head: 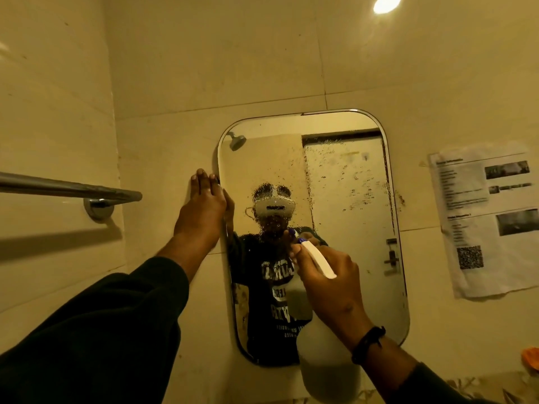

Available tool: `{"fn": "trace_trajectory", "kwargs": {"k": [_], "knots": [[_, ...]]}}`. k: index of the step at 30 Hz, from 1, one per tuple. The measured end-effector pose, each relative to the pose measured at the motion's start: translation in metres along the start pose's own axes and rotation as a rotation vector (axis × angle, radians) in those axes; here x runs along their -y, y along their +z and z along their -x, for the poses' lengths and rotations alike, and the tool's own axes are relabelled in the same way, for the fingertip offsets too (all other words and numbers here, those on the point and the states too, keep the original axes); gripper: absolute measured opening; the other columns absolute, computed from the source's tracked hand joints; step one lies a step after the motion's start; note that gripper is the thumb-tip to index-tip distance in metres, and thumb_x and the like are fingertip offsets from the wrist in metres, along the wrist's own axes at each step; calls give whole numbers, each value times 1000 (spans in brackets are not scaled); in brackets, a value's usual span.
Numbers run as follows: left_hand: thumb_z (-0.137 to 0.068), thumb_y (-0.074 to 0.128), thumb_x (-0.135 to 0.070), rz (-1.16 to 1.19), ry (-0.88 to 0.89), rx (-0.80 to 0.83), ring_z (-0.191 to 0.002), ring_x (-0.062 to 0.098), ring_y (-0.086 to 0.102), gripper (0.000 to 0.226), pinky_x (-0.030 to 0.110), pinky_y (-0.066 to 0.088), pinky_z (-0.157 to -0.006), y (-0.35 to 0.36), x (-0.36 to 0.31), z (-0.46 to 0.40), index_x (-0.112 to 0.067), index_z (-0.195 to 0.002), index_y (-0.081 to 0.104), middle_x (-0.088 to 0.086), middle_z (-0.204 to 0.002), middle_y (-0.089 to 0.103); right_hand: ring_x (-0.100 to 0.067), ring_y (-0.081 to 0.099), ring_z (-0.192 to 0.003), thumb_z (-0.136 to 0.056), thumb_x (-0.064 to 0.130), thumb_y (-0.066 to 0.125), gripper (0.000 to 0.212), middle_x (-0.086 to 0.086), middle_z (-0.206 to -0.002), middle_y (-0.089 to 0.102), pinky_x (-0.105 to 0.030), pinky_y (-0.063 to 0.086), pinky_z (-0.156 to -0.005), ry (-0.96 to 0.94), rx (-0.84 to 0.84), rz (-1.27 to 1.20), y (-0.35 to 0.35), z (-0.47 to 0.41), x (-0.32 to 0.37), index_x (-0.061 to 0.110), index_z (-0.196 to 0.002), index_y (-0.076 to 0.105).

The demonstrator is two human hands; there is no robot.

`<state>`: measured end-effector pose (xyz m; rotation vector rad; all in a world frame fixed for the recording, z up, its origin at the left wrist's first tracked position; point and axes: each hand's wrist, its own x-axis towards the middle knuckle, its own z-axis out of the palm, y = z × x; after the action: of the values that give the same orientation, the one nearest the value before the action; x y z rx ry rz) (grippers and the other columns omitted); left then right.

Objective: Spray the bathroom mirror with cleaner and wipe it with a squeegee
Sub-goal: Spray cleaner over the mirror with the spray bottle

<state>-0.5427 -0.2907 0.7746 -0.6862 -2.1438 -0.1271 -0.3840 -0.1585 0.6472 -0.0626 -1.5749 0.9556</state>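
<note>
- the right hand [326, 275] was wrapped around the neck of a translucent plastic spray bottle [326, 363], in front of the mirror's lower half; its white trigger head and blue nozzle pointed at the glass, and a dark braided band circled the wrist.
- the bottle's rounded body hung below the hand, its base overlapping the mirror's bottom edge; the liquid level was hard to make out.
- the left hand [202, 208], in a dark sleeve, lay flat with straight fingers on the wall tile, fingertips touching the mirror's left rim.
- the mirror [350, 170], a tall rounded rectangle with a thin dark edge, was speckled with droplets over its upper and middle glass.
- glossy cream tiles [233, 53] covered the wall around the mirror.
- a chrome towel bar [73, 189] stood left of the mirror, cut off by the frame's edge.
- a wrinkled printed sheet [484, 220] hung right of the mirror, its text too blurred to read.
- an orange object [531, 358] sat low to the mirror's right, mostly cut off.
</note>
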Motion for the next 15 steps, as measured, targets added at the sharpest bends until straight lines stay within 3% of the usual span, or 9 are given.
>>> {"fn": "trace_trajectory", "kwargs": {"k": [3, 6, 11, 13, 15], "knots": [[-82, 72, -1, 0, -1, -6, -148, 35, -10, 107, 39, 31, -114, 1, 0, 0, -3, -153, -7, 22, -160, -12, -13, 67, -61, -92, 26, 65, 19, -5, -72, 70, -13, 47, -49, -4, 12, -25, -3, -10, 2, 9, -89, 72], [-78, 75, -1, -3, 0, -10, -148, 35, -10, 111, 40, 32, -113, 2, 2, -2, -3, -153, -7, 21, -160, -13, -18, 70, -71, -93, 29, 64, 19, -7, -80, 72, -25, 57, -61, 38, 38, -45, -6, -24, -2, 12, -96, 72], [-74, 80, -4, -22, 1, -1, -148, 35, -9, 118, 41, 34, -112, 3, 2, -2, -4, -153, -7, 22, -160, -11, -9, 62, -57, -95, 27, 61, 22, -4, -71, 66, -12, 45, -49, 128, 0, -2, -21, -38, -6, 8, -92, 70], [-74, 80, -6, -20, -1, -6, -148, 35, -9, 117, 40, 35, -111, 3, 2, -2, -4, -154, -6, 21, -160, -11, -13, 61, -57, -95, 26, 61, 22, -4, -68, 64, -17, 46, -48, 160, -46, -14, -28, -43, -6, 8, -86, 70], [-73, 81, -5, -18, 1, -11, -148, 35, -9, 118, 40, 36, -110, 3, 2, -1, -4, -154, -6, 21, -160, -11, -24, 67, -64, -94, 26, 62, 23, -10, -73, 69, -31, 55, -55, 165, -81, -25, -35, -47, -7, 7, -86, 72]]}}
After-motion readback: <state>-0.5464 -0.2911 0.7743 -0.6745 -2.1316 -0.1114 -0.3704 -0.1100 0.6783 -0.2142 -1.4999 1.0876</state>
